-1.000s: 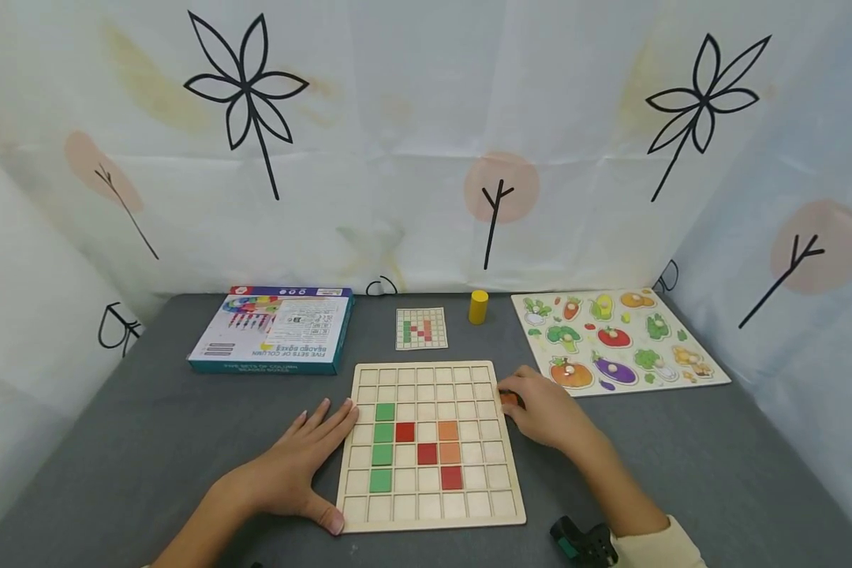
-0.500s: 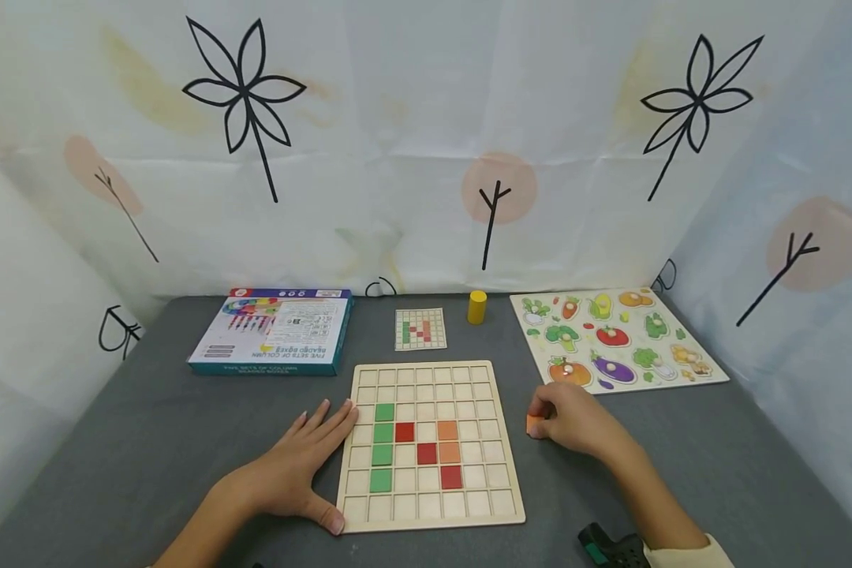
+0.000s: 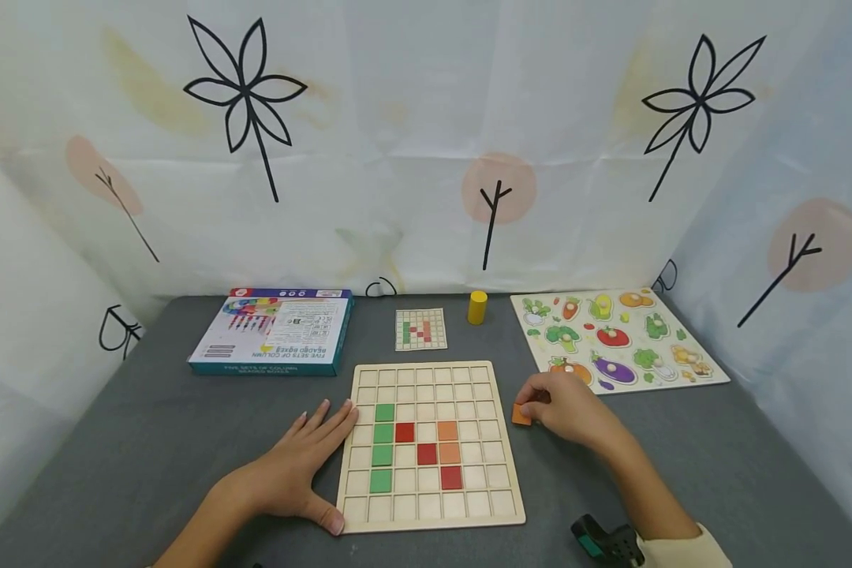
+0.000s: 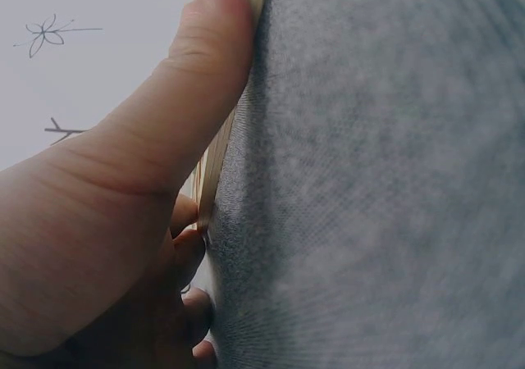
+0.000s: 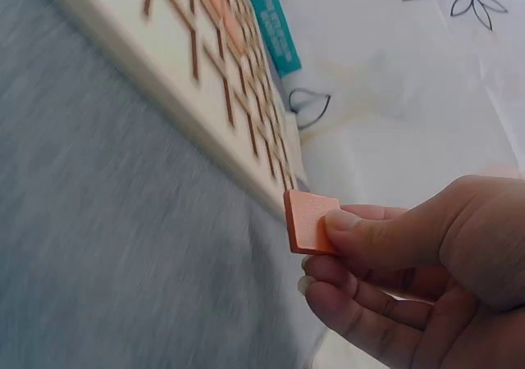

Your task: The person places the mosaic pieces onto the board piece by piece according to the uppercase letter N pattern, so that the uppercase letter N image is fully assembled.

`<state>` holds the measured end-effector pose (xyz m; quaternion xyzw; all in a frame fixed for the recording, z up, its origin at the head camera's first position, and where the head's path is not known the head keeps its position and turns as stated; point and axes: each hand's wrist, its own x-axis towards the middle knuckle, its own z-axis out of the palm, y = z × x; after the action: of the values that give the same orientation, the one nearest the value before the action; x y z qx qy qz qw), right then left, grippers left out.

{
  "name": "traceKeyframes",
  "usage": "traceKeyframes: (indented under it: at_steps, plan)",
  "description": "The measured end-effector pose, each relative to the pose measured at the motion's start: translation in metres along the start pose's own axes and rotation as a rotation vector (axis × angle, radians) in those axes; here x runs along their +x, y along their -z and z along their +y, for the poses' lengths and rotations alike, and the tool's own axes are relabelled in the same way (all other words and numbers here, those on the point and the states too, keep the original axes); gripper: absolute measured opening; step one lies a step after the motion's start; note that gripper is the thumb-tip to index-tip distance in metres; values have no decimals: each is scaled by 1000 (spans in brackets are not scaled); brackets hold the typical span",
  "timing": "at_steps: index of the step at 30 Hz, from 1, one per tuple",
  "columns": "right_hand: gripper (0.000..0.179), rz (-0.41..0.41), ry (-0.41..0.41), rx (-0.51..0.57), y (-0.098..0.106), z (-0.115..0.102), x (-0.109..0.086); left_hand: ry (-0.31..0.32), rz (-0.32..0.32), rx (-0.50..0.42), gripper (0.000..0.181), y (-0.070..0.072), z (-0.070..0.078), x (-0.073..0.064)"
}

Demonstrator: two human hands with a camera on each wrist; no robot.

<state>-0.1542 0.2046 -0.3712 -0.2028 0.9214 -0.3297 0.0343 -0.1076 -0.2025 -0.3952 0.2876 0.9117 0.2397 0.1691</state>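
Note:
A wooden grid board [image 3: 405,509] lies in the middle of the table, with several green, red and orange square tiles in its cells. My left hand [image 3: 291,465] rests spread along the board's left edge, fingertips at the upper part and thumb at the lower left corner. In the left wrist view the thumb [image 4: 205,66] lies along the board's edge. Just right of the board, my right hand [image 3: 568,410] pinches an orange square tile [image 3: 521,415]. The right wrist view shows that tile [image 5: 310,223] between thumb and fingers, beside the board's rim.
Behind the board lies a small pattern card [image 3: 421,329] printed with a coloured grid. A yellow cylinder [image 3: 477,308] stands right of it. At the back left is a flat box [image 3: 273,331]; a vegetable puzzle board [image 3: 614,339] lies at the back right, close to the right hand.
My right hand, holding the orange tile, has moved right from the board's edge, then slightly back toward it; the tile's face now shows more. The left hand and board have stayed put.

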Motion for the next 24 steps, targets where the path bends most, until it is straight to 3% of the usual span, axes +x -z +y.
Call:
traceKeyframes:
  at_steps: [16,24]
  plan:
    - [12,-30,84,4,-39,-49,57,-18,-1,-31,133,-4,-4,0]
    - [17,-92,90,-7,-66,-52,67,13,-20,-9,134,0,-2,1]
